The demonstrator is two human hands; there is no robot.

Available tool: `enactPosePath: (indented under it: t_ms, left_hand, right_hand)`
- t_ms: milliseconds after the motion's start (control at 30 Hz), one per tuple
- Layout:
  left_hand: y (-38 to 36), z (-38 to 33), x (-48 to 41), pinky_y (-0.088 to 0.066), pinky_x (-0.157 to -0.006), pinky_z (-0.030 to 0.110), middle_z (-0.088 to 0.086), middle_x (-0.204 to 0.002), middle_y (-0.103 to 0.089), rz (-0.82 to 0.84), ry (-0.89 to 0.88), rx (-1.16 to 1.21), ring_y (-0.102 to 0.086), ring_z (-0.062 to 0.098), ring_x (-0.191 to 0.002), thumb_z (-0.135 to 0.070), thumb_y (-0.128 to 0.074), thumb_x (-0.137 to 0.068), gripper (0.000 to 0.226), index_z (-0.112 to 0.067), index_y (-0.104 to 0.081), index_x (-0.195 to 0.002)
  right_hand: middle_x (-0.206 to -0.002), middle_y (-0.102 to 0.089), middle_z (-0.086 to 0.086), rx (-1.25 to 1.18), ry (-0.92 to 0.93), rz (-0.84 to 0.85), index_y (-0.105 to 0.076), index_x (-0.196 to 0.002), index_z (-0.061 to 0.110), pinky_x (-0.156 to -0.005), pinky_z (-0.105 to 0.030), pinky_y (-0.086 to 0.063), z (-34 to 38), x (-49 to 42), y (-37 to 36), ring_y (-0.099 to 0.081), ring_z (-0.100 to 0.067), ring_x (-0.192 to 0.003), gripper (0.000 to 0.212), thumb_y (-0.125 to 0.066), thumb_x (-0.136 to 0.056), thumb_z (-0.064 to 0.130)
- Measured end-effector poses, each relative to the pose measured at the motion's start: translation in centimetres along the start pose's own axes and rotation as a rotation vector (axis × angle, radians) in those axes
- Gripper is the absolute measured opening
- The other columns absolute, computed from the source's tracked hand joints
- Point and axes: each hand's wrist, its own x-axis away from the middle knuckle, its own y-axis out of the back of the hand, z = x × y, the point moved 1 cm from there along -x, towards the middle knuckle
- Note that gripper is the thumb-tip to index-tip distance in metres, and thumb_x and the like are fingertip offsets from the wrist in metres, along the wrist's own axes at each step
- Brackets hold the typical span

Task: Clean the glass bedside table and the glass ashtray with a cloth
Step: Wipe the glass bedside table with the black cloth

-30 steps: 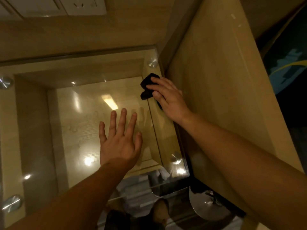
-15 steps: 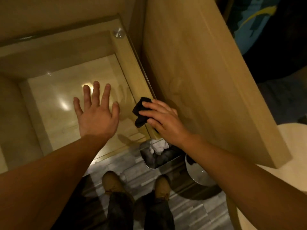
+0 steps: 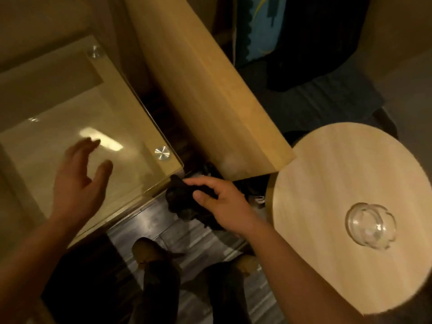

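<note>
The glass bedside table [image 3: 131, 127] lies at ten o'clock, a round wooden table [image 3: 339, 174] at four. The left hand [image 3: 79, 181] spreads loose fingers over the glass; the right hand [image 3: 224, 204] pinches a black cloth [image 3: 181, 203] at centre; the glass ashtray [image 3: 371, 225] sits on the round table.

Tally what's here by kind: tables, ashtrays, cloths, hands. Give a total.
Tables: 2 (glass table, round table)
Ashtray: 1
Cloth: 1
Hands: 2 (left hand, right hand)
Total: 6
</note>
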Motion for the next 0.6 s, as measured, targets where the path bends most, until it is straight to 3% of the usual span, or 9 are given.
enactPosePath:
  t_ms: [100, 200, 267, 333, 400, 500, 600]
  left_hand:
    - [-0.9, -7.2, 9.3, -0.05, -0.103, 0.049, -0.017, -0.148, -0.054, 0.343, 0.038, 0.442, -0.058, 0.009, -0.13, -0.07, -0.061, -0.08, 0.07, -0.049, -0.047, -0.145]
    - [-4.2, -14.3, 15.6, -0.043, -0.107, 0.03, -0.032, -0.151, -0.046, 0.666, 0.046, 0.657, -0.047, -0.006, -0.139, -0.071, -0.083, -0.061, 0.095, -0.068, -0.035, -0.143]
    - [-7.4, -17.7, 17.4, -0.049, -0.108, 0.035, -0.02, -0.153, -0.05, 0.803, 0.112, 0.807, -0.051, 0.006, -0.14, -0.043, -0.091, -0.065, 0.094, -0.062, -0.042, -0.143]
    - [-10.7, -20.7, 18.3, -0.053, -0.106, 0.042, -0.001, -0.145, -0.061, 0.915, 0.155, 0.847, -0.06, 0.023, -0.134, -0.025, -0.09, -0.069, 0.088, -0.044, -0.051, -0.146]
    - [-14.2, -23.2, 18.6, -0.055, -0.104, 0.042, 0.005, -0.135, -0.069, 0.941, 0.168, 0.754, -0.065, 0.025, -0.127, -0.02, -0.089, -0.072, 0.073, -0.027, -0.061, -0.139]
    - [-19.6, -26.0, 19.2, -0.056, -0.102, 0.048, 0.01, -0.115, -0.076, 0.88, 0.225, 0.583, -0.073, 0.026, -0.112, -0.017, -0.078, -0.079, 0.036, -0.014, -0.071, -0.113]
    - [-24.3, -28.1, 20.3, -0.062, -0.081, 0.041, 0.014, -0.106, -0.077, 0.839, 0.325, 0.506, -0.076, 0.028, -0.098, -0.011, -0.072, -0.09, 0.015, -0.011, -0.069, -0.105]
  right_hand:
    - [-0.119, -0.074, 0.009, -0.28, -0.096, -0.033, -0.07, -0.121, 0.029, -0.096, -0.025, -0.055, 1.1, 6.0, 1.7, -0.068, -0.009, -0.116, 0.029, -0.059, -0.101, 0.01]
    - [-0.123, -0.072, -0.003, -0.44, -0.177, -0.02, -0.063, -0.129, 0.012, -0.095, -0.03, -0.054, 0.4, 12.0, 4.5, -0.068, -0.02, -0.113, 0.027, -0.056, -0.103, 0.01]
    - [-0.112, -0.073, -0.004, -0.549, -0.231, -0.028, -0.062, -0.125, 0.007, -0.086, -0.026, -0.055, -0.5, 15.8, 6.9, -0.069, -0.018, -0.102, 0.024, -0.057, -0.102, 0.011]
    - [-0.108, -0.07, -0.009, -0.703, -0.257, -0.06, -0.063, -0.121, 0.007, -0.084, -0.028, -0.055, -1.5, 19.3, 9.5, -0.067, -0.02, -0.098, 0.023, -0.061, -0.099, 0.016]
    - [-0.114, -0.067, -0.017, -0.884, -0.266, -0.113, -0.062, -0.12, 0.004, -0.088, -0.033, -0.056, -3.0, 22.3, 12.3, -0.066, -0.026, -0.102, 0.029, -0.063, -0.096, 0.021]
    - [-0.129, -0.064, -0.022, -1.038, -0.305, -0.181, -0.065, -0.127, 0.0, -0.091, -0.038, -0.055, -5.7, 25.4, 15.8, -0.06, -0.032, -0.115, 0.046, -0.063, -0.096, 0.034]
    - [-0.14, -0.061, -0.022, -1.168, -0.359, -0.261, -0.061, -0.139, 0.011, -0.088, -0.045, -0.059, -9.0, 27.3, 18.3, -0.056, -0.039, -0.128, 0.056, -0.057, -0.099, 0.05]
